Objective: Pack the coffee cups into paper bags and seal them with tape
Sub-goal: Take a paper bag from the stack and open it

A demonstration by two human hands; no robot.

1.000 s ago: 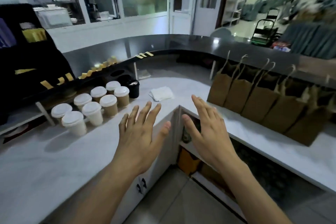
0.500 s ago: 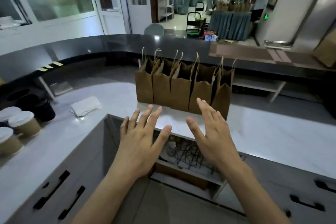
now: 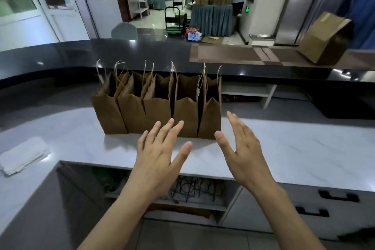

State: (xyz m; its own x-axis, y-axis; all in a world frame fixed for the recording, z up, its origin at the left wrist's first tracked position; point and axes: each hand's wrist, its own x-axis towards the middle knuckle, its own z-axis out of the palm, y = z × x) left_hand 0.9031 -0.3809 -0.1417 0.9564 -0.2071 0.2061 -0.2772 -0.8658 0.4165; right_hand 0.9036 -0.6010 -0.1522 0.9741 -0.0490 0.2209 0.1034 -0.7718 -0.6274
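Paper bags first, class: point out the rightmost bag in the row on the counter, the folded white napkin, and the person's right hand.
Rightmost paper bag [image 3: 211, 119], head view, on its front panel.
Folded white napkin [image 3: 21, 158], head view, on its top face.
Right hand [image 3: 244, 148], head view, on the palm.

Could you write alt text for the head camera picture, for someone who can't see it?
Two bare hands, the left hand and right hand, reach open-fingered toward a row of five open brown paper bags standing on a white marble counter. A folded white cloth lies at the left; another paper bag sits on the dark upper ledge.
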